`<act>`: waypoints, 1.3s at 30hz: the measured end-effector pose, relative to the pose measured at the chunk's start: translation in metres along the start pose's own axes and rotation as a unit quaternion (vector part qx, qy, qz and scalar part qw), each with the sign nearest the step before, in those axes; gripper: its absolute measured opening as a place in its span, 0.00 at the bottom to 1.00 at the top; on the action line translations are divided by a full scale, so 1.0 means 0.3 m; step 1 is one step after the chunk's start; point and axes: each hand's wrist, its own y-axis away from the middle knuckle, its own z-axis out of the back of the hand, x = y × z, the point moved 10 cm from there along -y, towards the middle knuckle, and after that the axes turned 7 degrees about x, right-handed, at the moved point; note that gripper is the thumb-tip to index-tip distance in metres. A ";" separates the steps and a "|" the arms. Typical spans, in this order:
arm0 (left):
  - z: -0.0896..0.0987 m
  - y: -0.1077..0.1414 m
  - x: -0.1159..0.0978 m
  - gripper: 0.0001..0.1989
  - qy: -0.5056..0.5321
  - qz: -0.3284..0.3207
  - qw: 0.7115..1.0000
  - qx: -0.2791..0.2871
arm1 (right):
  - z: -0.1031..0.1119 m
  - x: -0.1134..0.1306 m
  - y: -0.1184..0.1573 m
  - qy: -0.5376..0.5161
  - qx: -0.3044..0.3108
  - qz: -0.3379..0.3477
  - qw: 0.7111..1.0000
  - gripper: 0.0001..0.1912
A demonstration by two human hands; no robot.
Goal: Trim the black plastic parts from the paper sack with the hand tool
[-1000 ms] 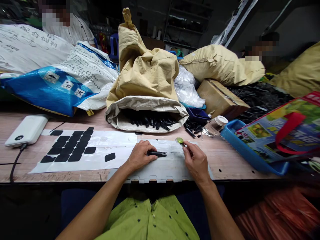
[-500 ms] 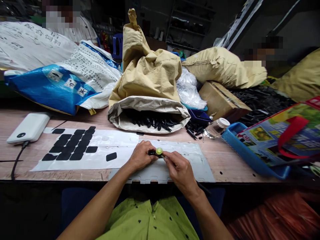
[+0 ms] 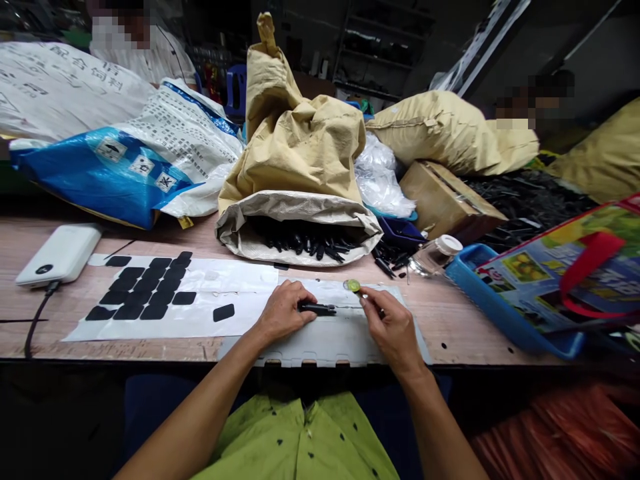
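My left hand (image 3: 284,312) is closed around a slim black pen-like piece (image 3: 321,309), whose narrower end points right. My right hand (image 3: 391,328) pinches a small tool with a round yellow-green head (image 3: 353,285); the rest of the tool is mostly hidden by the fingers. A gap separates the tool from the black piece. Under both hands lies a thin grey board (image 3: 333,343) with notches along its front edge. To the left, a white sheet (image 3: 245,287) carries rows of black rounded patches (image 3: 131,297), and a single black patch (image 3: 223,313) lies apart from them.
Behind my hands, a tan sack (image 3: 300,160) opens toward me, with many black pieces (image 3: 300,243) inside. A clear jar (image 3: 436,255) and a blue tray (image 3: 475,280) stand to the right. At far left is a white power bank (image 3: 60,253); a blue-white sack (image 3: 125,160) lies behind it.
My right hand has moved right with the round-headed tool, away from the black piece. The black piece now shows its length in my left hand, which has stayed in place.
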 end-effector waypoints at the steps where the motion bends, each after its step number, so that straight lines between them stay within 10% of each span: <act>1: 0.002 0.001 -0.001 0.11 0.001 0.000 1.000 -0.003 | 0.008 -0.041 -0.012 0.022 -0.004 -0.012 1.000 0.14; 6: 0.003 0.000 -0.003 0.08 -0.004 0.000 1.000 0.000 | -0.007 -0.198 -0.032 0.154 -0.014 -0.050 0.987 0.14; 15: 0.013 0.043 -0.065 0.08 0.023 -0.003 0.999 0.028 | -0.033 -0.163 -0.012 0.241 -0.036 -0.014 0.970 0.14; 22: -0.193 0.341 -0.226 0.15 0.262 0.043 0.911 0.315 | -0.032 -0.163 -0.014 0.256 -0.036 -0.021 0.966 0.14; 27: -0.372 0.445 0.042 0.19 0.185 0.208 0.919 0.280 | -0.033 -0.158 -0.014 0.261 -0.038 -0.022 0.964 0.14; 31: -0.400 0.476 0.199 0.23 0.076 0.299 0.917 0.252 | -0.030 -0.153 -0.013 0.262 -0.042 -0.023 0.964 0.14; 39: -0.217 0.235 -0.210 0.20 0.152 0.083 0.945 0.277 | -0.032 -0.152 -0.014 0.255 -0.040 -0.022 0.966 0.14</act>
